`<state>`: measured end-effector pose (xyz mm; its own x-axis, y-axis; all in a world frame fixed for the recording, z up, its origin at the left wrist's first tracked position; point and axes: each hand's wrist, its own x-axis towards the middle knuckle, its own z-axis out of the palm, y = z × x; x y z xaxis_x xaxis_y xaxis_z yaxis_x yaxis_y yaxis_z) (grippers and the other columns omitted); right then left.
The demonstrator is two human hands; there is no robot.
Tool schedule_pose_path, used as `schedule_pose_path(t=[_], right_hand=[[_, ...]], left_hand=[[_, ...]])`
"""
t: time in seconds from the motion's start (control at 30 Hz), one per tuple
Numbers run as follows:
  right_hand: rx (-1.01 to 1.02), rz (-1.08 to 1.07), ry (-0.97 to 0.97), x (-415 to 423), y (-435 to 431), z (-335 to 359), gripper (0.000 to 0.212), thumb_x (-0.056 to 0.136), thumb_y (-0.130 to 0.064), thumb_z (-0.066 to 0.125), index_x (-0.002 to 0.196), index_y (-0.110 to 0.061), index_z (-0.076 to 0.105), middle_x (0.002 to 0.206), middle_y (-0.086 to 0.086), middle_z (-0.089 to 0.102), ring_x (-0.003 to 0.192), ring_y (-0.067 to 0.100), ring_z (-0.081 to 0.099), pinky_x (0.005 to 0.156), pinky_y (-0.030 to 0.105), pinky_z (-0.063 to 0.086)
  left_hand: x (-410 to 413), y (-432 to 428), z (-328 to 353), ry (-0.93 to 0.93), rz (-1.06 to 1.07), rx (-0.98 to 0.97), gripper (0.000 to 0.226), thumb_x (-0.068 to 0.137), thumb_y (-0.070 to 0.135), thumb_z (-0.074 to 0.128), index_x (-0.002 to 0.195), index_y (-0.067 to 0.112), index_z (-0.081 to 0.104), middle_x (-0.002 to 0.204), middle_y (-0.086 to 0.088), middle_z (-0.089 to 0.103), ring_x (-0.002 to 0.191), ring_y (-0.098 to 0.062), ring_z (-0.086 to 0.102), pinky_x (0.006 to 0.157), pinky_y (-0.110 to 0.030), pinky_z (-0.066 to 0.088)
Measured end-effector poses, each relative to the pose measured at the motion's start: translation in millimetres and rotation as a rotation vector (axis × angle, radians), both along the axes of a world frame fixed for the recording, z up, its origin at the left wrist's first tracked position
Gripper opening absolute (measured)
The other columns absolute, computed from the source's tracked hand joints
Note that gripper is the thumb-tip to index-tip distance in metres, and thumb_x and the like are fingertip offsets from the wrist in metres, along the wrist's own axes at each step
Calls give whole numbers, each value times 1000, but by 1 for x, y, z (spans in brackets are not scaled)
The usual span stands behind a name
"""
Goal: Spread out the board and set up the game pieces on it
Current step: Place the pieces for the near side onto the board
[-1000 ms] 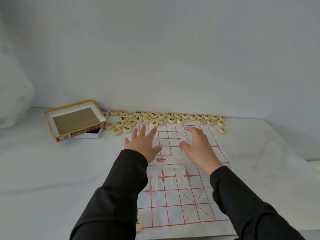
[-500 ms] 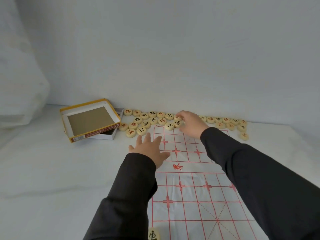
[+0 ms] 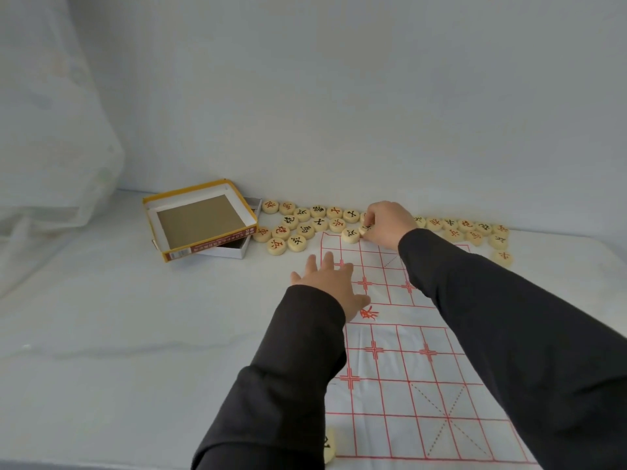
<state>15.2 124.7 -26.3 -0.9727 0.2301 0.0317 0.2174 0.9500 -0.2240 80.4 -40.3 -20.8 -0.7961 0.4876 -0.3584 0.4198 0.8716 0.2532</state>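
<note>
From the head camera, I am pressing my left hand flat on the thin white sheet board printed with a red grid. Its fingers are lying straight and spread and are holding nothing. The board is lying unfolded on the white tabletop, running from the near edge towards the wall.

My right hand is reaching to the board's far edge. Its fingers are curling down and pinching a round pale wooden game piece. That piece is sitting just beside a black-marked disc on the board's far-left corner.

The other pale discs with red and black characters are lying off the board in a loose band along the wall, on both sides of my right hand. A single disc is sitting at the board's near-left edge, partly hidden by my dark sleeve.

Left of the discs, a yellow-rimmed cardboard lid is resting tilted on a white box tray.
</note>
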Motion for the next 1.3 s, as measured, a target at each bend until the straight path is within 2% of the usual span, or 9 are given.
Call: schedule_pose_path(t=[0.13, 0.27, 0.37, 0.5, 0.67, 0.93, 1.3], right_hand=[[-155, -27, 116, 44, -15, 9, 11, 81, -8, 62, 90, -15, 63, 95, 1, 63, 89, 19, 57, 78, 31, 49], [-287, -52, 209, 115, -36, 12, 12, 82, -10, 65, 92, -17, 62, 93, -4, 59, 83, 10, 52, 66, 18, 39], [-278, -35, 229, 169, -58, 9, 11, 83, -14, 67, 92, -18, 62, 90, -9, 55, 83, 6, 49, 61, 8, 32], [-223, 69, 170, 212, -84, 3, 11, 84, -15, 65, 95, -17, 63, 91, -8, 54, 87, 9, 49, 69, 17, 35], [-209, 188, -14, 239, -87, 4, 11, 85, -21, 64, 96, -21, 61, 92, -10, 54, 86, 7, 48, 63, 9, 33], [-286, 304, -210, 255, -96, 9, 17, 82, -15, 65, 97, -23, 62, 96, -10, 56, 93, 10, 54, 81, 21, 46], [-272, 379, -226, 252, -102, 2, 16, 84, -15, 65, 99, -22, 63, 107, -5, 60, 99, 12, 53, 88, 23, 45]], left_hand=[[5, -5, -3, 8, -27, -32, 70, 89, 52, 48, 148, 27, 18, 157, -4, 6, 144, -30, 4, 114, -54, 15], [23, -17, -4, -21, -103, -131, 67, 91, 50, 45, 148, 25, 19, 157, -5, 6, 144, -31, 3, 113, -51, 16], [36, -33, 1, 18, -100, -162, 67, 92, 49, 44, 148, 24, 18, 157, -6, 7, 143, -32, 3, 113, -47, 14], [55, -42, 4, 51, -88, -165, 65, 94, 48, 42, 148, 22, 18, 157, -7, 10, 143, -30, 7, 114, -43, 15], [74, -48, 2, 46, -78, -190, 61, 94, 45, 43, 148, 24, 20, 156, -6, 11, 143, -29, 8, 113, -44, 18], [90, -59, -3, 46, -97, -195, 56, 97, 30, 42, 148, 27, 17, 157, -3, 7, 144, -27, 2, 114, -45, 16], [82, -51, -9, 84, -130, -175, 59, 95, 41, 44, 147, 28, 19, 157, -3, 7, 144, -25, 5, 115, -46, 18]])
